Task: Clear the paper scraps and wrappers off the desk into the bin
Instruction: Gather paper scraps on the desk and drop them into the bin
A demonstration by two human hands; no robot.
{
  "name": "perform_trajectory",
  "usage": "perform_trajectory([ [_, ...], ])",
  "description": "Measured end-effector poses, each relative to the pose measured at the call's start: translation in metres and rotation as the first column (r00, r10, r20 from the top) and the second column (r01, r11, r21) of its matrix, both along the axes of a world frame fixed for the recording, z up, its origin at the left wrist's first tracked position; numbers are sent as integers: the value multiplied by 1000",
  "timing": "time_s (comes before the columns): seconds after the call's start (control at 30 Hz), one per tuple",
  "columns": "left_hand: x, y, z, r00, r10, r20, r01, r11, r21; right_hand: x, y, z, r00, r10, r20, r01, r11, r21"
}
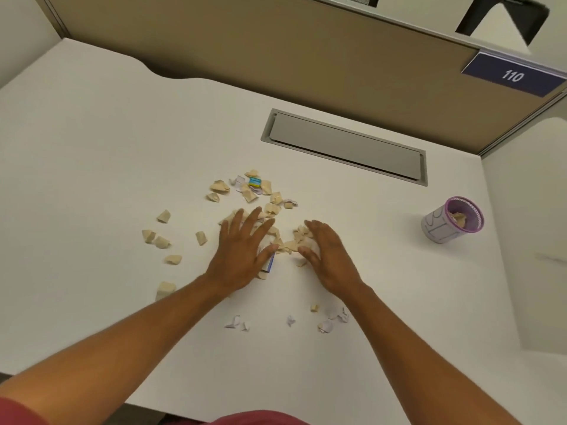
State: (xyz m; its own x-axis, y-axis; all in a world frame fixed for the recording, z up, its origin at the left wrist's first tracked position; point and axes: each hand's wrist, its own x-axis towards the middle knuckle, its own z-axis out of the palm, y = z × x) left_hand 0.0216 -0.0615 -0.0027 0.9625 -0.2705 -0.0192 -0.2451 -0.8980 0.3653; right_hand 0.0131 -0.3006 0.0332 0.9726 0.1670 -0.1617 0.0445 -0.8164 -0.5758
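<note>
desk: a wide white desk top [92,148] with a wavy far edge, closed at the back by a tan partition wall [276,56].
far-left scraps: several loose beige torn paper scraps [161,242] lie apart from each other on the desk, left of the left hand; one bigger beige piece [165,289] lies just beside the left forearm.
left hand: the left hand [242,256] lies flat, palm down, fingers spread and not clenched, on top of scraps. a small white card with a blue edge [270,263] shows from under its thumb side. it grasps nothing that i can see.
middle pile: a small heap of beige scraps [290,245] lies between the two hands, touching both.
far pile: beyond the hands there is a cluster of beige and white scraps [264,194], and among them a small blue and yellow wrapper [254,181].
right hand: the right hand [326,256] stands more on its edge, fingers together and a little curved toward the middle heap, loose and not closed around anything.
near scraps: small white crumpled paper bits [236,323] and a few more white and beige bits [331,317] lie near the front, between the two forearms.
cable hatch: a grey rectangular flap [343,145] is set in the desk behind the piles.
bin: a small round white bin with a purple rim [441,231] stands on the desk well apart to the right of the hands; some beige scraps are already inside it.
sign: a dark blue plate with "110" [512,75] is on the partition at the upper right.
</note>
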Motion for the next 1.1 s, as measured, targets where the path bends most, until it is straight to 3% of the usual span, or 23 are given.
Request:
perform_trajectory([
  [0.13, 3, 37, 2, 976, 213, 54, -218, 969, 116, -7, -17, 3, 987, -135, -90, 120, 981, -152],
  [0.23, 5, 56, 2, 954, 299, -30, -290, 942, 170, -4, -10, -4, 969, -181, -169, 170, 982, -77],
  [0.43, 17, 35, 11, 966, 169, -194, -200, 968, -153, 24, 44, -2, 981, -109, -158, 113, 994, 13],
  [0.57, 31, 33, 21, 965, 66, -253, -135, 954, -266, 40, 58, 4, 994, -40, -99, 36, 999, -41],
  [0.73, 42, 62, 27, 979, -63, -192, 57, 998, -40, 43, 55, 15, 988, 151, -38, -155, 939, -307],
  [0.9, 51, 43, 29, 935, -286, -209, 333, 910, 247, 51, 66, 12, 936, 308, -170, -352, 834, -424],
  [1.0, 45, 32, 25, 942, -313, -120, 334, 862, 382, 49, 70, 10, 934, 335, -126, -354, 814, -461],
  [1.1, 39, 33, 21, 936, -352, -7, 329, 869, 369, 40, 71, 6, 948, 318, -25, -297, 850, -435],
])
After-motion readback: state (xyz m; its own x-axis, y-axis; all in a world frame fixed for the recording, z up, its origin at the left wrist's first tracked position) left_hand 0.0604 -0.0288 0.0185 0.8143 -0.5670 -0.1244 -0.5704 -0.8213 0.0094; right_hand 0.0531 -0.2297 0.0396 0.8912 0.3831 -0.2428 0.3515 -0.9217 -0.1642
